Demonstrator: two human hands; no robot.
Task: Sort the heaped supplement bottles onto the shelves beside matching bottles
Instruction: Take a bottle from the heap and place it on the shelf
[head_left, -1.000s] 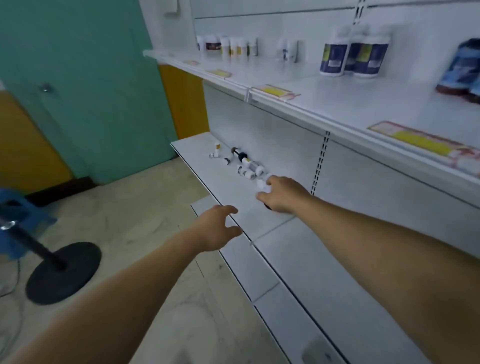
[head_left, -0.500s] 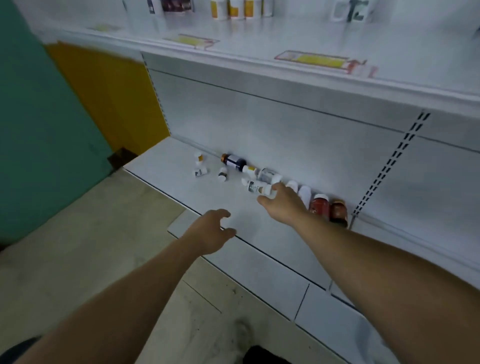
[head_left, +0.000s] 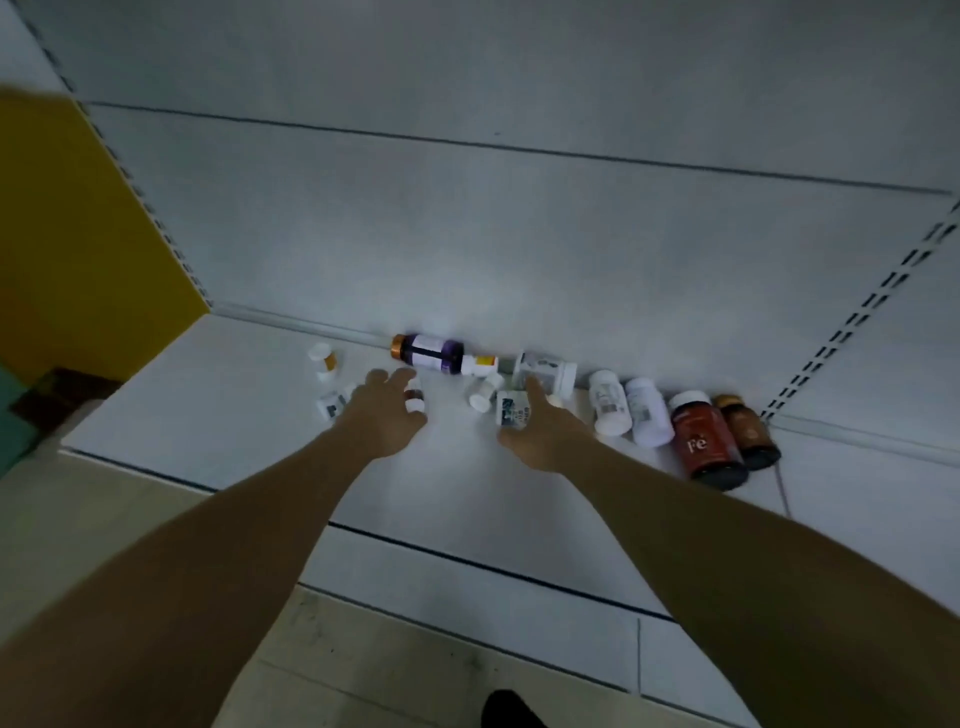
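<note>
The left hand (head_left: 387, 415) covers most of a small brown bottle with a white cap (head_left: 414, 401); only the cap end shows. The right hand (head_left: 540, 434) overlaps the lower part of a small white bottle with a dark printed label (head_left: 510, 408); contact cannot be confirmed. Label text on the two white plastic bottles (head_left: 609, 408) lying side by side is too small to read. A dark object at the bottom edge (head_left: 506, 712) is cut off and unidentifiable. Both forearms run out of frame.
</note>
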